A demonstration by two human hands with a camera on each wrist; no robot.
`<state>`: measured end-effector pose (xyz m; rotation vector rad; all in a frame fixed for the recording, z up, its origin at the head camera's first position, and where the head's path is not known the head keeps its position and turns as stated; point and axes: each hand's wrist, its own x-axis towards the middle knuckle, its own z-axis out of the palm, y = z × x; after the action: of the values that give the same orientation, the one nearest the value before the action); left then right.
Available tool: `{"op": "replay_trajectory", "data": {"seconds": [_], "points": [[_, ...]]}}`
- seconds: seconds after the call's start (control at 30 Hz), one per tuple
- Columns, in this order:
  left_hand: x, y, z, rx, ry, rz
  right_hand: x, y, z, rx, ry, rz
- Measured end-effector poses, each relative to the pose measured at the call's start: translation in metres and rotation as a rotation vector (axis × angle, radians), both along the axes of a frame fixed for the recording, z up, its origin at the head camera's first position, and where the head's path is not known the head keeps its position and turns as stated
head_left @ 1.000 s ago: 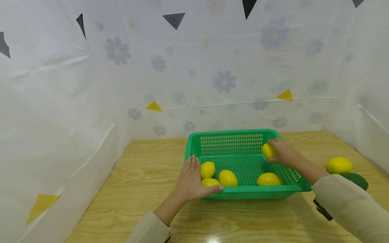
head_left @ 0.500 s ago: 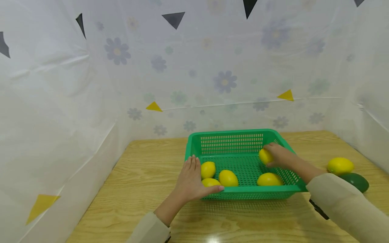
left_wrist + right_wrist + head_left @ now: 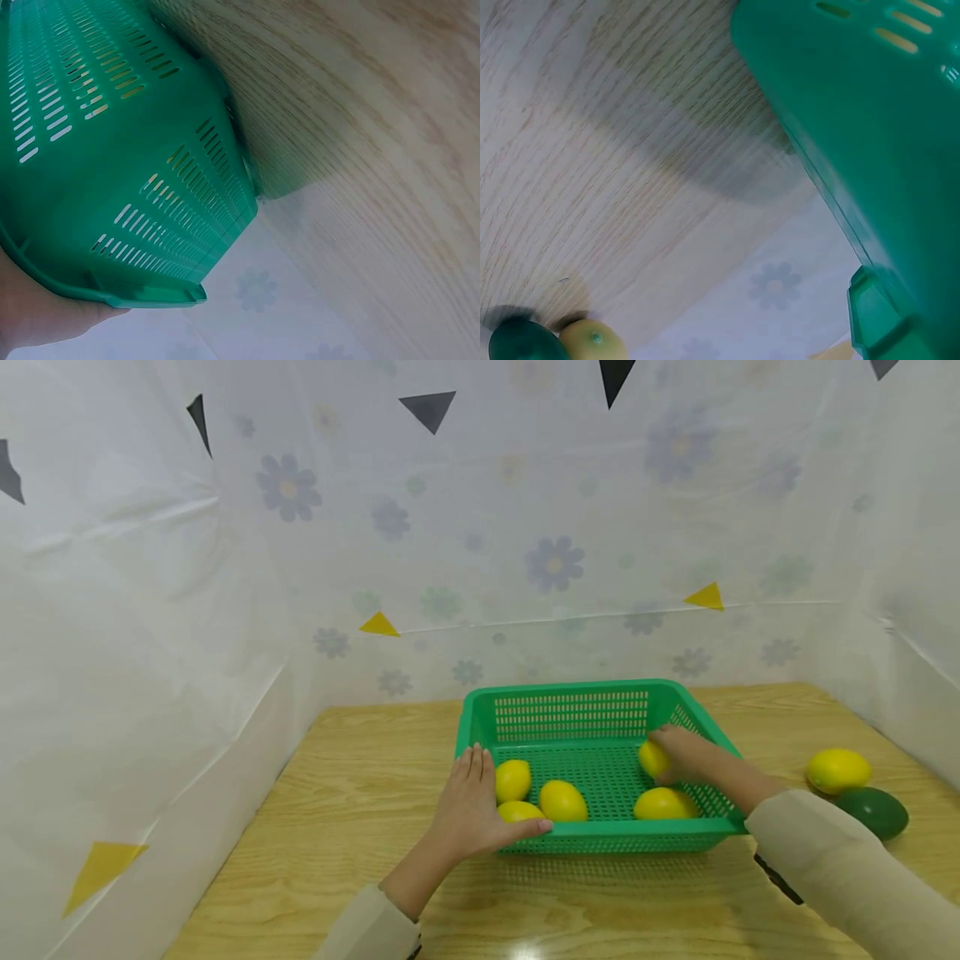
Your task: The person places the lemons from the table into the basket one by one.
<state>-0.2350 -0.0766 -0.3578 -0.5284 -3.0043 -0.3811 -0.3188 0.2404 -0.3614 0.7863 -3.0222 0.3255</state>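
A green plastic basket (image 3: 600, 828) with slotted walls stands on the table. My right hand (image 3: 686, 755) reaches over its right side and grips a yellow lemon (image 3: 652, 761), low inside the basket; the fingers partly cover the fruit. Just in front of that hand lies another lemon (image 3: 664, 803). My left hand (image 3: 467, 814) rests on the near left corner of the rim, fingers straight and thumb along the front edge. Beside it, inside, are three lemons (image 3: 563, 800). The left wrist view shows the basket's outer wall (image 3: 112, 165) with part of the hand (image 3: 37, 311) at the rim.
On the wooden table (image 3: 360, 777), right of the basket, sit a loose lemon (image 3: 838, 771) and a dark green oval fruit (image 3: 873, 812) like an avocado. A white flower-patterned sheet (image 3: 480, 527) encloses the back and sides.
My right hand has moved left and down into the basket with the lemon, from near the right rim. The left hand and the basket stay in place.
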Motion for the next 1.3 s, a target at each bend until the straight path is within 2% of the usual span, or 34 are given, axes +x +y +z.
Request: {"op": "replay_trajectory", "data": {"seconds": [0.23, 0.5, 0.7, 0.93, 1.3], "points": [[0.001, 0.000, 0.000, 0.001, 0.000, 0.000, 0.000, 0.000, -0.001, 0.000, -0.040, -0.018], [0.001, 0.000, 0.002, 0.010, 0.005, -0.003, 0.000, -0.002, 0.004, 0.032, -0.006, 0.005], [0.002, 0.000, 0.002, 0.006, 0.007, -0.004, 0.003, -0.001, 0.007, 0.016, 0.071, 0.029], [0.002, 0.000, 0.002, 0.007, 0.005, -0.004, 0.005, 0.003, 0.011, -0.090, 0.212, 0.007], [0.000, -0.002, 0.001, 0.011, 0.004, -0.008, 0.011, 0.018, 0.009, -0.149, 0.355, -0.042]]}}
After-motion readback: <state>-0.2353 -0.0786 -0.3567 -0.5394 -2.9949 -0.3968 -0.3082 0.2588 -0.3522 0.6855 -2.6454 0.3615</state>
